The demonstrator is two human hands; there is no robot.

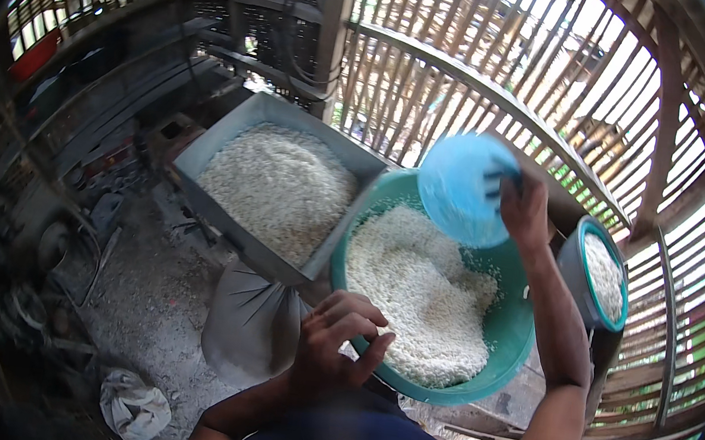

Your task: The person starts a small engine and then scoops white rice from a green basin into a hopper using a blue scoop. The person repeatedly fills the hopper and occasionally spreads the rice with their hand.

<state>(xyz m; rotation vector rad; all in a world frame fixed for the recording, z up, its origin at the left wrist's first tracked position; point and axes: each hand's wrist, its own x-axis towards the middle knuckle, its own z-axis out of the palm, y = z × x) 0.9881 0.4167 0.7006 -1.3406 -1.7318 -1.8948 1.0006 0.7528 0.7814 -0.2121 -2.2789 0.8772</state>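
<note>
My right hand (523, 206) grips the edge of a light-blue plastic bowl (460, 189), tilted and slightly blurred. The bowl is held over the far side of a large green tub (514, 347). White grains (421, 302) that look like rice fill much of the tub, with a hollow toward the right. Beside the tub's near-left rim hovers my left hand (344, 332), its fingers loosely bent and apart, with nothing in them. Left of the tub stands a grey metal hopper (265, 258) shaped like a deep tray, heaped with the same white grains.
A grey bucket (586, 286) with a teal rim, full of white grains, stands at the right. Below the hopper hangs a grey sack (249, 326). A crumpled white sack (133, 406) lies on the dusty floor. Slatted bamboo walls (512, 43) enclose the far and right sides.
</note>
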